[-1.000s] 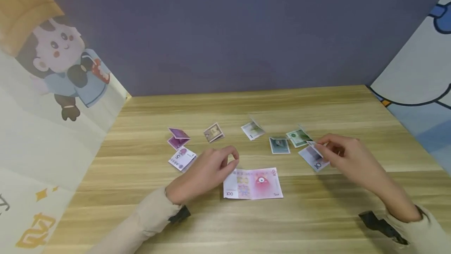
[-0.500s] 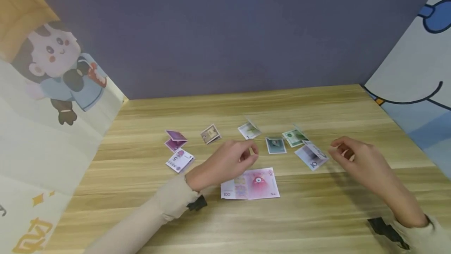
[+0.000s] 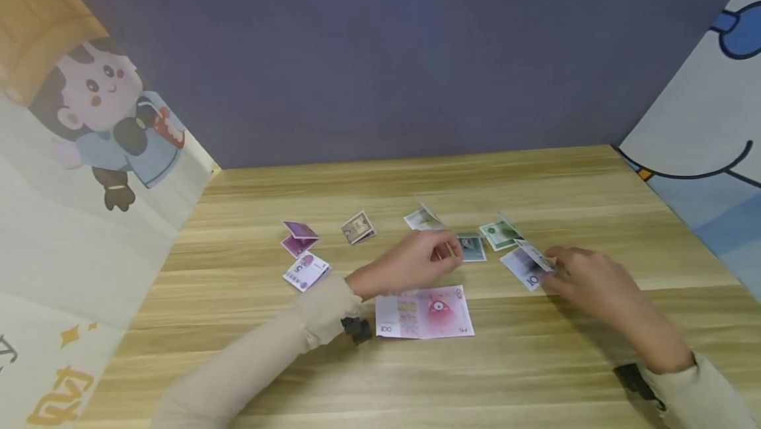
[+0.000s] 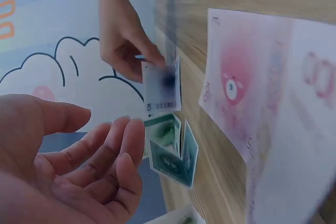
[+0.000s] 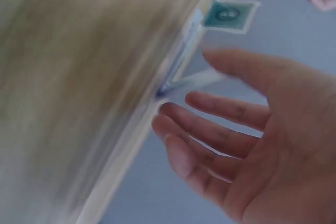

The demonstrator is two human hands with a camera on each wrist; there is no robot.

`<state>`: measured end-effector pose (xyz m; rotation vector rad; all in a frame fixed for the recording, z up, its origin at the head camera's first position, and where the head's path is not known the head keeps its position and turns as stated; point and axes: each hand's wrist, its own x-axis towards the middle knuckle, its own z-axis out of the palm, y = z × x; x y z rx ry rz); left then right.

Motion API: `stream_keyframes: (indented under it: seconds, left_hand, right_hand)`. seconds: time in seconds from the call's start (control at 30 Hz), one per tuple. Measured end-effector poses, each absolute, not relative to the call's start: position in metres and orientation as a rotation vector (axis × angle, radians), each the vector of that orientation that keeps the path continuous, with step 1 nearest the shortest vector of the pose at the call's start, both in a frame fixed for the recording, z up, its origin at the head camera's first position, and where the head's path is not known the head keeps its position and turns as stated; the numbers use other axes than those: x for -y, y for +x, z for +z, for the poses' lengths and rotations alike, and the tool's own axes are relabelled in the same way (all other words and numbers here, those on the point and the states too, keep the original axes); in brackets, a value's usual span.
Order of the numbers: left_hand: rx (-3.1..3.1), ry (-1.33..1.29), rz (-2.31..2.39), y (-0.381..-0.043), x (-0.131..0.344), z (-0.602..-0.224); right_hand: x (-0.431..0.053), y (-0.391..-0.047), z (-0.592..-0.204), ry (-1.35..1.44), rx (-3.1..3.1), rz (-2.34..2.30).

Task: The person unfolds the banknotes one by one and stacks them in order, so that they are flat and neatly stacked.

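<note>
My right hand (image 3: 600, 290) is beside the open right edge of a folded purple-grey 10 banknote (image 3: 518, 265). In the right wrist view its thumb and fingers stand apart around the note's blurred edges, with no visible pinch; contact is hard to tell. My left hand (image 3: 416, 260), fingers loosely bent and holding nothing, hovers over the table. It partly covers a folded teal banknote (image 3: 474, 249) and a folded pale banknote (image 3: 421, 219). Below it a pink 100 banknote (image 3: 440, 323) lies unfolded with a centre crease. A folded green banknote (image 3: 499, 235) touches or overlaps the 10 note's upper edge.
Farther left on the wooden table (image 3: 380, 389) are a folded brown banknote (image 3: 358, 228), a folded purple banknote (image 3: 300, 237) and a folded 5 banknote (image 3: 306, 271). A dark wall panel (image 3: 380, 59) closes the back; cartoon-printed walls flank both sides.
My left hand has moved right, from the 100 note's left end toward the teal note. My right hand drew away from the 10 note, then came back to its right edge, lower down.
</note>
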<state>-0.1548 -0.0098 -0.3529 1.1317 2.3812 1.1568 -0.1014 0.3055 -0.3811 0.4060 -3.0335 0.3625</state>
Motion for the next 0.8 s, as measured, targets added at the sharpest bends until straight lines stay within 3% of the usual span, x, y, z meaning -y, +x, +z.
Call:
stream_keyframes:
  seconds: [0.37,0.8]
  left_hand:
    - [-2.076,0.932,1.394,-0.144,-0.006,-0.338]
    - [-2.096,0.765,1.600,-0.127,-0.011,-0.326]
  right_hand:
    - [-0.283,-0.090,-0.368,0.556,2.567,0.212]
    - [-0.219,-0.070,-0.343,0.903,2.126,-0.003]
